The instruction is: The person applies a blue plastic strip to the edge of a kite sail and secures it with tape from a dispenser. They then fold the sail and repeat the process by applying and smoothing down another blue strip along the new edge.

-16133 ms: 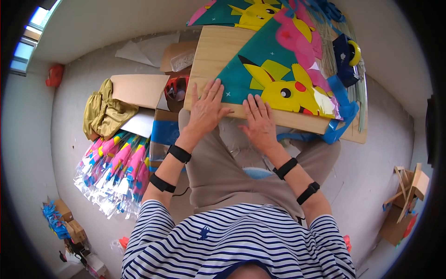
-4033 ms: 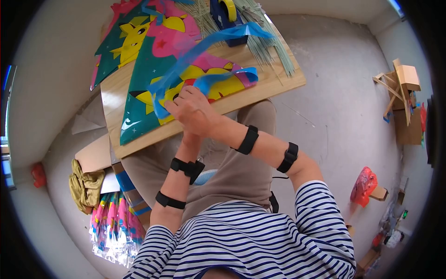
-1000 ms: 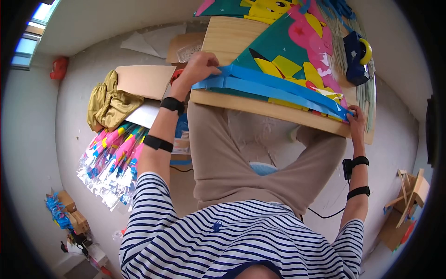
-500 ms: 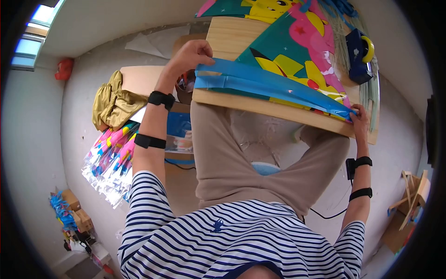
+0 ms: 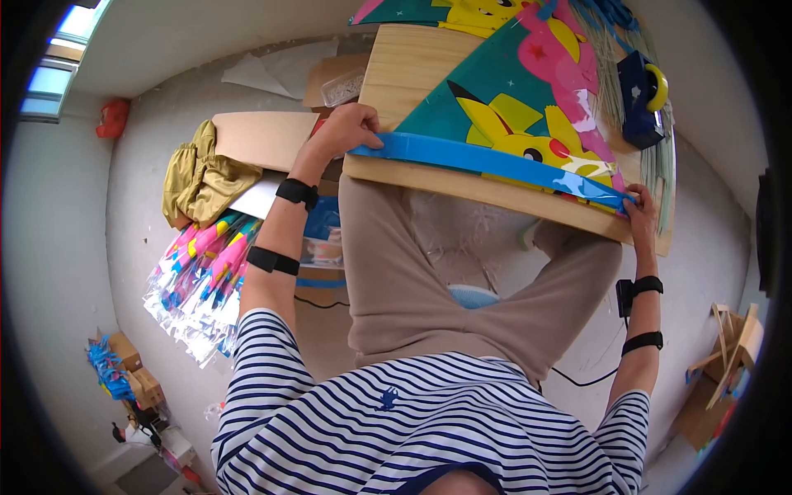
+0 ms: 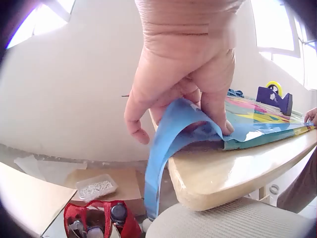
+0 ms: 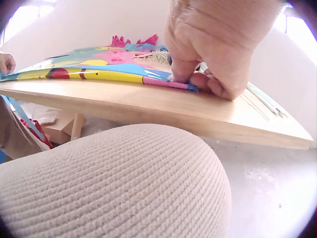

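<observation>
A blue ribbon strip [image 5: 487, 158] lies along the near edge of a printed green and pink sheet [image 5: 474, 99] with yellow figures, on a wooden board [image 5: 412, 62]. My left hand [image 5: 342, 132] pinches the strip at its left end; in the left wrist view the hand [image 6: 188, 74] has its thumb on the ribbon [image 6: 171, 126], whose tail hangs past the board's corner. At the sheet's right corner my right hand [image 5: 642, 216] pinches the strip's other end. The right wrist view shows that hand [image 7: 218, 54] with fingertips at the sheet's pink tip [image 7: 166, 83].
A blue tape dispenser [image 5: 639, 103] and thin pale sticks [image 5: 657, 177] lie at the board's right. Another printed sheet [image 5: 412, 11] is at the back. Left of the board are a cardboard flap [image 5: 260, 140], gold cloth [image 5: 198, 181] and wrapped colourful bundles [image 5: 198, 280].
My left hand has come down toward the board's near edge from where it was raised half a second ago. The two spread ribbon layers now lie together as one band. The right hand stays at the corner.
</observation>
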{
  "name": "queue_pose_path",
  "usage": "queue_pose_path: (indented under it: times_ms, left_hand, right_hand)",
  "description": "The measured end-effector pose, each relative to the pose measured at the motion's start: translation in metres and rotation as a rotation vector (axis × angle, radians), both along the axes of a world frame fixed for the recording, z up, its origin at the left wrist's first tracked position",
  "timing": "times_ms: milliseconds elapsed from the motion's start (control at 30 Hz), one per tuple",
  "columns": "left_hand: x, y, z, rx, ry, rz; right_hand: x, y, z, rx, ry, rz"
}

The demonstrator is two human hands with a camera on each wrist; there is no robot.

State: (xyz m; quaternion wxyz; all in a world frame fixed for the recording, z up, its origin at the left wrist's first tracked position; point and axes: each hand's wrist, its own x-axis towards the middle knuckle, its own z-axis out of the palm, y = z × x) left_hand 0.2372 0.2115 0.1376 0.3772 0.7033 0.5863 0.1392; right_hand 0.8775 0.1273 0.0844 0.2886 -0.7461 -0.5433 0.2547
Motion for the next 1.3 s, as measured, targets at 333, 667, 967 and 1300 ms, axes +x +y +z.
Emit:
queue_pose_path:
  times_ms: [333, 667, 967, 1300]
  left_hand:
    - [-0.005, 0.004, 0.017, -0.004, -0.021, 0.009]
    - [-0.006, 0.005, 0.021, -0.086, -0.07, -0.041]
    - [-0.003, 0.004, 0.001, -0.044, 0.084, -0.025]
    - [0.0, -0.001, 0.001, -0.085, 0.036, 0.003]
  right_hand:
    - [-0.002, 0.0, 0.004, -0.013, 0.032, 0.01]
    - [-0.005, -0.001, 0.009, 0.017, 0.011, 0.014]
    - [-0.001, 0.003, 0.006, -0.029, 0.005, -0.03]
    - [-0.012, 0.004, 0.021, -0.076, 0.109, -0.055]
